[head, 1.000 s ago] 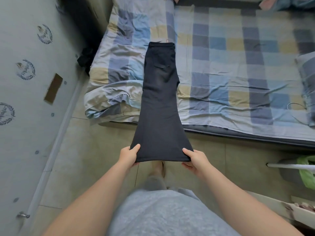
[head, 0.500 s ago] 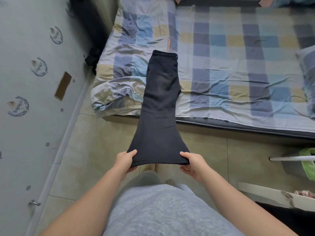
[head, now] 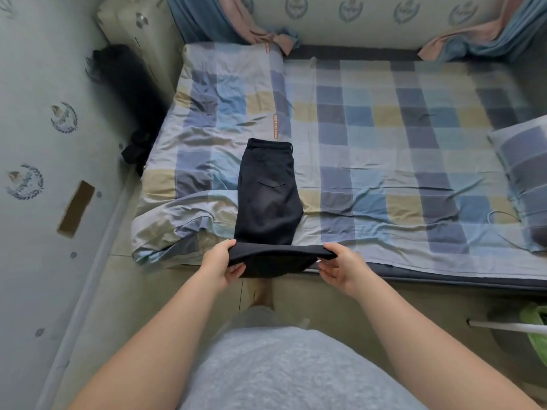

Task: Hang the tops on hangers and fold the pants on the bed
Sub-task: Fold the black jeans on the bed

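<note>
We have the black pants (head: pixel 268 193) laid on the near left part of the bed (head: pixel 384 137), their long axis running straight from near to far. The waistband (head: pixel 269 144) is the far end, flat on the checked sheet. The leg end comes off the near edge of the bed and is lifted in our hands. Our left hand (head: pixel 222 263) pinches the left corner of the hem (head: pixel 278 249), thumb on top and fingers curled beneath. Our right hand (head: pixel 337 266) pinches the right corner, its lower fingers loosely spread under the cloth. The hem is drawn taut from left to right between them. Both hands sit level at the near bed edge, neither closer to the far end than the other.

As we judge it, the next move turns on one thing: the waistband lies directly ahead of the hem, along the pants' own axis. To fold, we would carry the hem straight toward the far side, both hands together, and lay it on the waistband. Drift to left or right would likely skew the fold. The pillow (head: pixel 524 173) at the right is well apart.
</note>
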A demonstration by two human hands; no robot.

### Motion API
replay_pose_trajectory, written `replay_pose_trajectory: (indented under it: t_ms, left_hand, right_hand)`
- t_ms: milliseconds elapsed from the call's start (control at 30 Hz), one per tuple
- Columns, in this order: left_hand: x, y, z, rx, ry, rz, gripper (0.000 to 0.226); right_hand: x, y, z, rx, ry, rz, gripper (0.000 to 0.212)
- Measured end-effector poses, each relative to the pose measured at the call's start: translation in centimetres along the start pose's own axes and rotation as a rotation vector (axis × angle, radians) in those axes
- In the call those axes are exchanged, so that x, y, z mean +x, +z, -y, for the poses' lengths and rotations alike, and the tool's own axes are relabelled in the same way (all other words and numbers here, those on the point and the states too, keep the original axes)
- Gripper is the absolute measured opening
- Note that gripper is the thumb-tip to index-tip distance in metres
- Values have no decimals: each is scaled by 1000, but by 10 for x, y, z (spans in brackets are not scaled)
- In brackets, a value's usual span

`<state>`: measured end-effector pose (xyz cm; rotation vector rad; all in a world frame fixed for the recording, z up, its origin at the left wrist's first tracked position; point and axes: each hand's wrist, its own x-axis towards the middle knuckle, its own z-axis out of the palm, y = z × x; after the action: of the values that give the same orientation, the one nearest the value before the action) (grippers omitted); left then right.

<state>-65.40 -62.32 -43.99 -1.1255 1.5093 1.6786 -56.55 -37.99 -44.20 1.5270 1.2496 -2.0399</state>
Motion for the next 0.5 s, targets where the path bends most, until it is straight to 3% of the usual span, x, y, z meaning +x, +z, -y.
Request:
replay_pose_trajectory:
  t_ms: [500]
  left_hand:
    - [170,132,-245,24,-105,72,7]
  right_hand:
    - [162,138,238,35,39,-105,13]
